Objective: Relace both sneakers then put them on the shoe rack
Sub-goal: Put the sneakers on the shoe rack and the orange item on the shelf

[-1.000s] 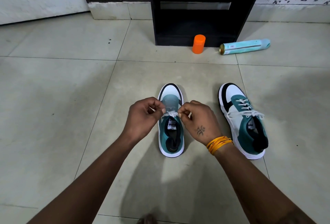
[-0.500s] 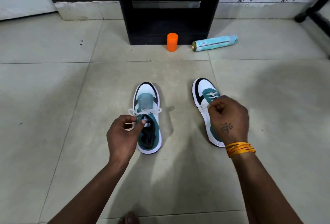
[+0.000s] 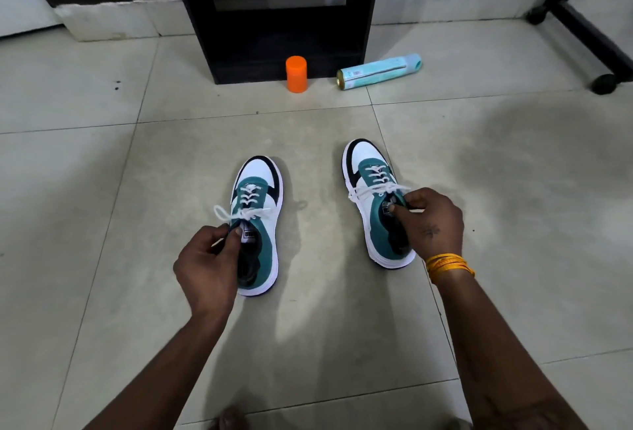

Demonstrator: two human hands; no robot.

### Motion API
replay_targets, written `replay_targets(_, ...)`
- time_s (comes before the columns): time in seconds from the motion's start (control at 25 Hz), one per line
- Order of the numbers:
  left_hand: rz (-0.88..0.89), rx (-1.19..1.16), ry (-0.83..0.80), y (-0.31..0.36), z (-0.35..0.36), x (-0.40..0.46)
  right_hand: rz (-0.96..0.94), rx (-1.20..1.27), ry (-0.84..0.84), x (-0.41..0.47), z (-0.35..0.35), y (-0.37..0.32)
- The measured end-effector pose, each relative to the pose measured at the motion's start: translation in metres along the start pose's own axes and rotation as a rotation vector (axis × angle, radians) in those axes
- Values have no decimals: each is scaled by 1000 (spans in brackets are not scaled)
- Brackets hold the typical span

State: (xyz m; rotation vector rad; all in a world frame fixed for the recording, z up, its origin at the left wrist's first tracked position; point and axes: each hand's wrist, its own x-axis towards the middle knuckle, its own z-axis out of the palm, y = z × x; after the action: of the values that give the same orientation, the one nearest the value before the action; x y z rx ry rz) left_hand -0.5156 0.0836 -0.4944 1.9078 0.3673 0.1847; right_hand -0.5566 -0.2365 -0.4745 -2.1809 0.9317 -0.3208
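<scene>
Two teal, white and black sneakers stand side by side on the tiled floor, both laced with tied white bows. My left hand (image 3: 209, 265) pinches the collar by the tongue of the left sneaker (image 3: 257, 224). The thumb and fingers of my right hand (image 3: 432, 224) grip the collar near the tongue of the right sneaker (image 3: 375, 203). The black shoe rack (image 3: 274, 11) stands against the wall straight ahead, its lower shelf open and dark.
An orange capped container (image 3: 296, 74) stands in front of the rack. A light blue spray can (image 3: 378, 71) lies on its side to the right of it. Black wheeled furniture legs (image 3: 582, 28) reach in at the far right.
One second ago both hands held the left sneaker's lace bow. My right hand has moved across to the right sneaker, and my left hand has dropped to the left sneaker's collar.
</scene>
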Motion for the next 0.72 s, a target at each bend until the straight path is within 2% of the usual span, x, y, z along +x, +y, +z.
replay_targets(0.24,40,-41,38,5,4,10,-80,30,78,-7,25,-15)
replay_targets(0.44,84,-23,53,30,12,40,-113,182,79,-14,52,-70)
replay_targets(0.72,85,62,132,143,-25,93,-100,320,39,-8,29,-187)
